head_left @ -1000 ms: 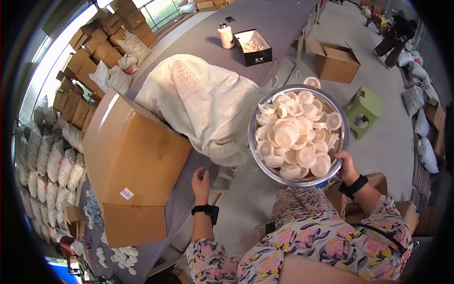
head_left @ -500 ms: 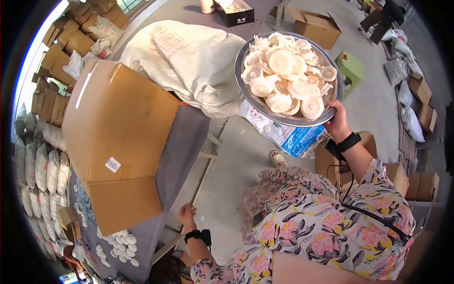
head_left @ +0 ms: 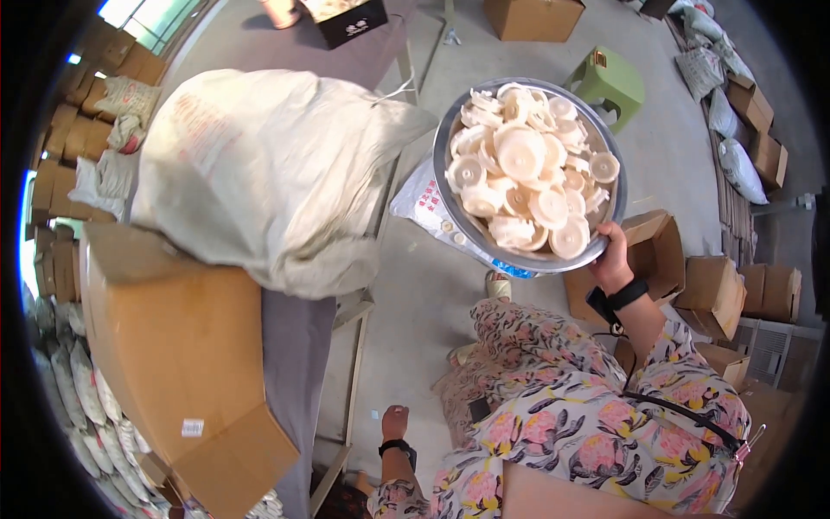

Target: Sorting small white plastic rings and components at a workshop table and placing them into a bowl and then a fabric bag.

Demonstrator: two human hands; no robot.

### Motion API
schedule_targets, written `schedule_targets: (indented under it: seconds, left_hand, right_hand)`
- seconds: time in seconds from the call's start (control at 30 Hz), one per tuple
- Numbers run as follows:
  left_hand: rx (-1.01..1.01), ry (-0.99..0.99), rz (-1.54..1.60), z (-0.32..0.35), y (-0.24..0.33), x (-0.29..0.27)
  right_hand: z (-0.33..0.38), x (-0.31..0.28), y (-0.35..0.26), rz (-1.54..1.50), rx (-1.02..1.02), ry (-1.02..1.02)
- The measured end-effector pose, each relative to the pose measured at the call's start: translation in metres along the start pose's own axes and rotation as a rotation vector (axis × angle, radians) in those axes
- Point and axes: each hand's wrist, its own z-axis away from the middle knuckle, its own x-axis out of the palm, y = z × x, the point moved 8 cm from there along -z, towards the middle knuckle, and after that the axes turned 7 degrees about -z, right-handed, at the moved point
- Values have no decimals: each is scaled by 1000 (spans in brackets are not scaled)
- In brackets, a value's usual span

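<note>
My right hand (head_left: 614,258) grips the rim of a round metal basin (head_left: 609,212), fingers closed on its lower right edge. The basin is held up above the floor and is heaped with cream-white round plastic parts (head_left: 521,154), cap-like pieces with small rings in their middles. Low in the picture, my left hand (head_left: 395,421) hangs beside the table with its fingers curled in. Nothing shows in it, and it touches neither the table nor the basin.
Left of me, a table with grey cloth (head_left: 294,372) bears a large cardboard box (head_left: 190,346) and a bulging white woven sack (head_left: 251,182). A green stool (head_left: 609,91) stands beyond the basin. A printed bag (head_left: 424,208) lies beneath it, and an open carton (head_left: 657,251) sits at right.
The view has shifted forward along the table; the box and sack now sit further left and lower. A distant person has left view. My left hand hangs lower in view, fingers more curled. The basin stays held.
</note>
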Motion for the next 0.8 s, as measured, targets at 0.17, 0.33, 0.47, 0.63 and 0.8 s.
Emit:
schedule_targets:
  seconds: [0.17, 0.33, 0.47, 0.63, 0.8]
  left_hand:
    - [212, -38, -183, -76, 174, -23]
    - [398, -63, -320, -153, 336, -3]
    - [397, 3, -437, -228, 371, -8]
    - [315, -8, -793, -234, 443, 24]
    - [445, 90, -804, -270, 438, 35]
  right_hand:
    - [-30, -35, 7, -135, -80, 53]
    - [-17, -24, 12, -223, -79, -90]
    - [-19, -39, 51, -281, 17, 149]
    - [8, -29, 34, -263, -5, 210]
    - [6, -11, 41, -296, 74, 201]
